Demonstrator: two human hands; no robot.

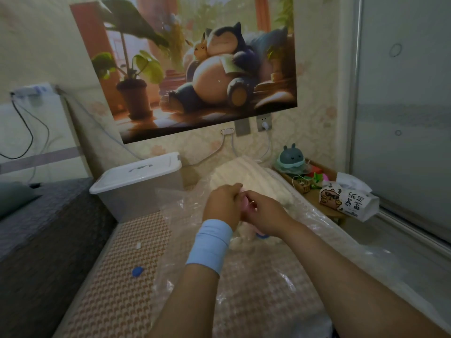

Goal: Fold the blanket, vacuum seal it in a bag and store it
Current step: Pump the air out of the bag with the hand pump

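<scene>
A clear plastic vacuum bag [185, 211] lies crumpled across the patterned bed mat. The folded cream blanket [244, 172] sits at its far end, apparently inside the plastic. My left hand [223, 206], with a light blue wristband, and my right hand [266, 212] meet above the bag. Their fingers are curled round a small pink object [246, 200] between them. A blue-edged part [263, 236] shows under my right wrist; what it belongs to is hidden. A small blue cap [138, 271] lies loose on the mat to the left.
A lidded white storage box [136, 176] stands at the bed's far left. A tissue pack [349, 198] and a shelf of small toys [302, 176] are on the right, beside a sliding door [402, 118]. A dark quilted bed [36, 228] borders the left. Cables hang from the wall sockets.
</scene>
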